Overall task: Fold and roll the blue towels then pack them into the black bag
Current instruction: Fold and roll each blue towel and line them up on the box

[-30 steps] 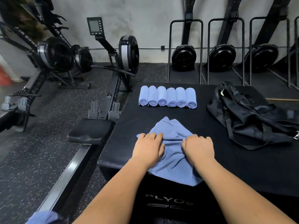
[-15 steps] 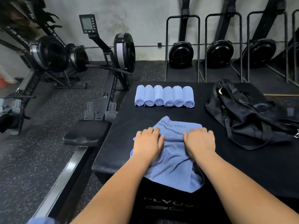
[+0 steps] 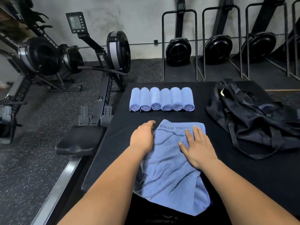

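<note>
A loose blue towel (image 3: 168, 169) lies on the black plyo box (image 3: 243, 176), its near end hanging over the front edge. Printed lettering shows along its far hem. My right hand (image 3: 196, 146) rests flat on the towel's right side with fingers spread. My left hand (image 3: 142, 137) sits at the towel's left edge, fingers curved down; its fingertips are hidden, so a hold on the cloth is unclear. Several rolled blue towels (image 3: 162, 99) lie in a row farther back. The black bag (image 3: 253, 117) lies crumpled at the right.
Rowing machines (image 3: 112, 51) stand on the speckled rubber floor to the left, one seat (image 3: 79, 140) close beside the box. More rowers (image 3: 217, 47) are stored upright against the back wall.
The towel's far part has been spread wider and flatter. My right hand opened and slid right over the cloth; my left hand moved out to the left edge.
</note>
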A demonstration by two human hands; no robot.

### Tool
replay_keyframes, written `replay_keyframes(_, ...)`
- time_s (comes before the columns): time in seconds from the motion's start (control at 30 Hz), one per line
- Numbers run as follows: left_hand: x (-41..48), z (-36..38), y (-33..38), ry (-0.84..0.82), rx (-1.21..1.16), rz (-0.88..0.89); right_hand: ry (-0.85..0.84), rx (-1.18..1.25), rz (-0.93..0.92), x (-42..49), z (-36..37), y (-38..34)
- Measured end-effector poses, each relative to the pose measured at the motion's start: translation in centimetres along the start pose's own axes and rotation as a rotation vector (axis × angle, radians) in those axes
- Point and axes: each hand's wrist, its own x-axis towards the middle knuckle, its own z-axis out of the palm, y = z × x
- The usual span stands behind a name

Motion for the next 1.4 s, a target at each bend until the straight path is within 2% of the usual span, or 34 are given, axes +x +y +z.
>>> replay_keyframes(0.1,2.2,0.1,-0.3,-0.013,0.008,0.031,0.065,-0.012,-0.030,0.3,0.5,0.5)
replay_keyframes(0.23,4.8,1.4,-0.7,-0.169,0.034,0.116,0.089,-0.027,-0.033,0.4,0.8,0.4)
replay_keyframes(0.53,6.7,2.1,0.8,-0.260,0.129,0.207,0.092,-0.023,-0.039,0.3,0.8,0.3)
replay_keyframes(0.67,6.9,0.7,0.5,-0.207,0.070,0.178,0.089,-0.034,-0.039,0.2,0.7,0.3)
replay_keyframes(0.87,7.4,-2.7,-0.6,-0.185,-0.281,0.091,0.091,-0.044,-0.034,0.1,0.5,0.3)
replay_keyframes(0.93,7.5,-3.3,-0.9,-0.081,-0.333,0.076,0.091,-0.046,-0.031,0.1,0.4,0.2)
replay_keyframes(1.0,7.3,-3.4,-1.3,0.106,-0.391,0.016,0.088,-0.047,-0.031,0.0,0.4,0.2)
replay_keyframes(1.1,6.1,-2.4,-2.2,0.314,-0.235,-0.062,0.077,-0.049,-0.029,0.0,0.4,0.2)
replay_keyframes(1.17,4.5,-1.0,-2.8,0.355,-0.047,-0.026,0.072,-0.045,-0.030,0.0,0.4,0.2)
replay_keyframes(1.3,0.6,2.1,-3.5,0.180,0.107,0.175,0.058,-0.042,-0.029,0.0,0.2,0.1)
replay_keyframes(1.4,-0.6,3.3,-4.1,0.119,0.149,0.196,0.033,-0.034,-0.036,0.1,0.2,0.1)
